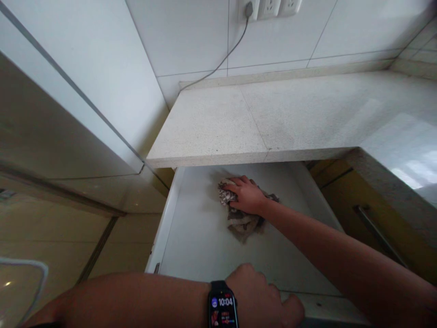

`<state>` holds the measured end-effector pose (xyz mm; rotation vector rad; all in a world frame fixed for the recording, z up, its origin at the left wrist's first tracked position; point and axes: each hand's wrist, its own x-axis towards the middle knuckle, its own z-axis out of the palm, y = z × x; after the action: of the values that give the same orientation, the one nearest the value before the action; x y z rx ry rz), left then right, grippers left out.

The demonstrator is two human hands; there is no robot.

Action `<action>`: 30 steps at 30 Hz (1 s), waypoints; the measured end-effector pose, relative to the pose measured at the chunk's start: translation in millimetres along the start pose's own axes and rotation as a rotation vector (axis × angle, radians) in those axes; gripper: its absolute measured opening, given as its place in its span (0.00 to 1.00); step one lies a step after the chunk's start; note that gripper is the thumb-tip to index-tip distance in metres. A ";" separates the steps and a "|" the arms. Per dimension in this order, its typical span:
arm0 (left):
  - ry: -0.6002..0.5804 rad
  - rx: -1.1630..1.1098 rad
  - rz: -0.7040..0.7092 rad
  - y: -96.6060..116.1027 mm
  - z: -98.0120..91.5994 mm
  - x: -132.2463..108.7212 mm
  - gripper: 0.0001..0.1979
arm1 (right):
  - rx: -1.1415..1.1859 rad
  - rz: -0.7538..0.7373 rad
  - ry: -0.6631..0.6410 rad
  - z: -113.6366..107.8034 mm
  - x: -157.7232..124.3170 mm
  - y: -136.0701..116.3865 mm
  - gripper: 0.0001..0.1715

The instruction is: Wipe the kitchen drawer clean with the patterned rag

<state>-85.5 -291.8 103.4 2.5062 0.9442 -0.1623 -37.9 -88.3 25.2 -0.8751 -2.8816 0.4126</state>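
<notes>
Inside a pulled-out white drawer (198,237), my right hand (247,196) presses on a crumpled brown-and-white patterned cloth (244,221). Its fingers are bent over the cloth's upper left part, while loose folds spread out below the palm on the drawer's bottom. My left hand (262,296), with a black smartwatch (223,305) on the wrist, is curled at the drawer's near front edge. Its fingertips are hidden; the hand looks closed over that edge.
A pale speckled countertop (218,123) overhangs the drawer's back. A grey cord (225,57) runs from a wall socket (269,8) down behind the counter. To the right is a cabinet front with a metal handle (378,232). A tall white cabinet (112,77) stands left.
</notes>
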 end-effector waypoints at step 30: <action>0.099 0.055 -0.012 6.9 -9.7 -11.0 0.14 | -0.283 0.283 0.033 -26.9 -90.6 95.1 0.34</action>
<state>-89.8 -298.6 117.5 2.5799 1.0063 -0.0694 92.5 -56.9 22.1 -1.3270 -2.8339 0.0070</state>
